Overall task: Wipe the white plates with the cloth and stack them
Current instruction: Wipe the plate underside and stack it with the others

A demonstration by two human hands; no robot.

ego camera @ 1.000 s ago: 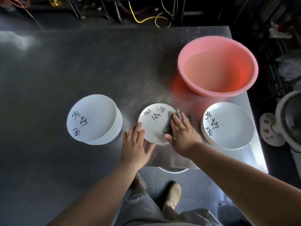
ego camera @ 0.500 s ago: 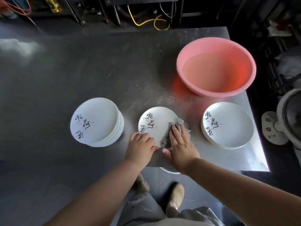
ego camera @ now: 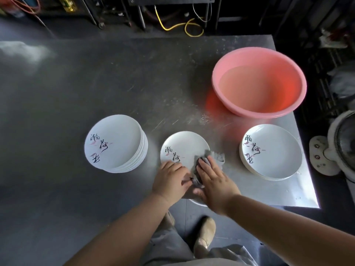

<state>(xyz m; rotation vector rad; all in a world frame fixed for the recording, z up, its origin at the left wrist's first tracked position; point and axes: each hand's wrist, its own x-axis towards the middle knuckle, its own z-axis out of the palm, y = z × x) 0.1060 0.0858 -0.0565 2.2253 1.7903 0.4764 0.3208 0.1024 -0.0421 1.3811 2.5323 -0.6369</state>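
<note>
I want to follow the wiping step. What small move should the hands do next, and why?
Probably sweep the right hand with the cloth across the far part of the middle plate. The cloth covers only its near right part, the left hand grips the near rim, and the rest looks untouched.

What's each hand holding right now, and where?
Left hand grips the near rim of the middle plate. Right hand presses flat on the grey cloth over the plate's right side; no grip visible.
</note>
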